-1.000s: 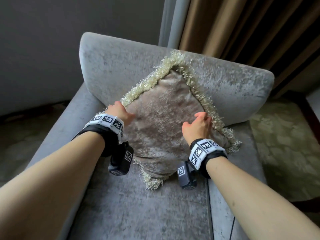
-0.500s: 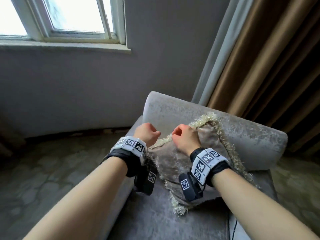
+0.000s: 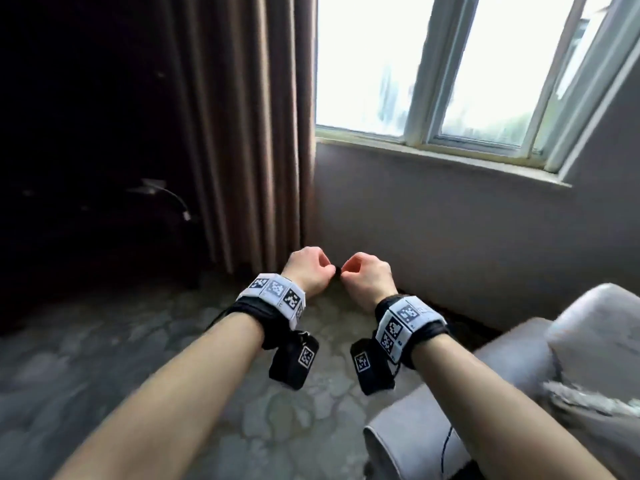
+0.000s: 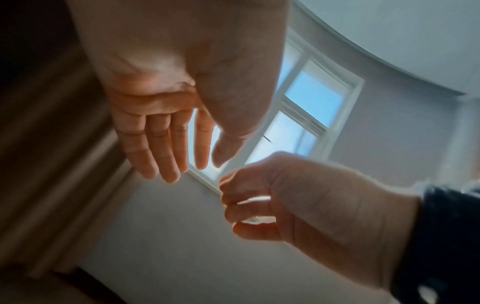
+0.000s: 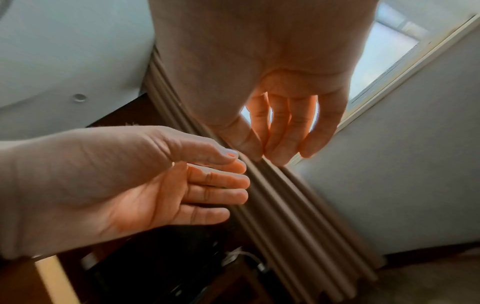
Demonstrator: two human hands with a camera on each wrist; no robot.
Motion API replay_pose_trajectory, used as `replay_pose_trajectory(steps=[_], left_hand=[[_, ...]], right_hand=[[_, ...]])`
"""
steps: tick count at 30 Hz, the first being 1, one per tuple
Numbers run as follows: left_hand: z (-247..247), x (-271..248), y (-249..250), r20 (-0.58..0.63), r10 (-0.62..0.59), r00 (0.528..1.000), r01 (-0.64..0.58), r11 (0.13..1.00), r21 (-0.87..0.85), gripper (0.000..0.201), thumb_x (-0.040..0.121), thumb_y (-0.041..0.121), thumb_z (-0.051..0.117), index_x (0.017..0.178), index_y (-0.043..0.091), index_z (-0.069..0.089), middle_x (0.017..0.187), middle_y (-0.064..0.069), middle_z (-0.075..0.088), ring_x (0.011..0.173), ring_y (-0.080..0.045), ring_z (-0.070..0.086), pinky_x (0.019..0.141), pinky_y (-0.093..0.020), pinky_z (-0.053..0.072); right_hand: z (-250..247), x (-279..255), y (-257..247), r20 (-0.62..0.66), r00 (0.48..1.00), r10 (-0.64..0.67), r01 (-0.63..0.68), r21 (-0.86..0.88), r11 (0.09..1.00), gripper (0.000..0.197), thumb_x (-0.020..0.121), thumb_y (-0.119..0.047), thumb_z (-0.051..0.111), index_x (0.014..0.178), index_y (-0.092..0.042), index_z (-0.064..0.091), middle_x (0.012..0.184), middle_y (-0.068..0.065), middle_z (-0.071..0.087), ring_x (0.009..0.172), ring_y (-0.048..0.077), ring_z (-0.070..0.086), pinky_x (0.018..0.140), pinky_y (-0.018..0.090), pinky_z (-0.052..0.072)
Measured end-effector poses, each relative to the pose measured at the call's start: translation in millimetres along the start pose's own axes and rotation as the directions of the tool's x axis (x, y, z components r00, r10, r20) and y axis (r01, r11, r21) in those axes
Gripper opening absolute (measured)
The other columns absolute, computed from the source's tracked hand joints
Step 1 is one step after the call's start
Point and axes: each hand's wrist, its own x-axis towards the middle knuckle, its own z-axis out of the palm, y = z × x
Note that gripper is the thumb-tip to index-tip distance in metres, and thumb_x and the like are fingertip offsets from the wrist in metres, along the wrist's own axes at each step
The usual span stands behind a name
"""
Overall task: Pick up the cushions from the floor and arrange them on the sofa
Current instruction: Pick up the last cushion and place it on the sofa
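Room, as I logged it: patterned grey floor (image 3: 173,358), brown curtain (image 3: 249,133), grey wall under a white-framed window (image 3: 467,64). Grey sofa (image 3: 519,358) sat at lower right; fringed cushion (image 3: 588,400) lay on its seat, blurred. My left hand (image 3: 306,271) and right hand (image 3: 369,277) hung loose, fingers relaxed, holding nothing, close together above the floor. Wristbands bore square coded markers; no readable writing.

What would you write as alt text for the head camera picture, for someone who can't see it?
Two bare forearms reach forward, the left hand and right hand loosely curled and holding nothing, close together above a patterned floor. Brown curtains and a bright window are behind; a grey sofa sits at lower right.
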Motion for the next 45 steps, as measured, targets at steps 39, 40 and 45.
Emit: replay_pose_trajectory(steps=[39,40,45], left_hand=[[-416.4,-296.3,-851.5,-0.025,-0.941,-0.339,0.566,-0.183,-0.804,0.024,0.088,0.012,0.054,0.069,0.004,0.066,0.078,-0.012,0.070,0.082,-0.028,0.072,0.075,-0.030,0.059],[-424.2,-303.7,-883.5,0.001,-0.930,-0.367,0.523,-0.207,-0.827,0.021,0.088,0.012,0.054,0.072,0.003,0.066,0.082,-0.018,0.070,0.085,-0.030,0.071,0.074,-0.031,0.057],[-423.7,-332.3,-1045.9,0.150,-0.867,-0.475,0.276,-0.309,-0.910,0.040,0.091,0.028,0.054,0.122,0.004,0.061,0.123,-0.019,0.064,0.112,-0.035,0.062,0.097,-0.041,0.051]], right_hand=[[907.2,-101.8,-634.9,0.943,-0.175,-0.282,0.893,0.273,0.359,0.023,0.084,-0.006,0.056,0.063,-0.011,0.060,0.069,0.012,0.065,0.077,0.026,0.065,0.074,0.030,0.054],[940.2,-112.4,-647.3,0.953,-0.175,-0.249,0.910,0.253,0.329,0.025,0.086,-0.006,0.055,0.063,-0.010,0.062,0.067,0.013,0.064,0.074,0.026,0.063,0.071,0.028,0.052],[1110.6,-154.2,-685.6,0.976,-0.161,-0.148,0.951,0.193,0.242,0.019,0.089,-0.006,0.053,0.078,0.006,0.063,0.083,0.022,0.069,0.095,0.036,0.068,0.070,0.029,0.046]])
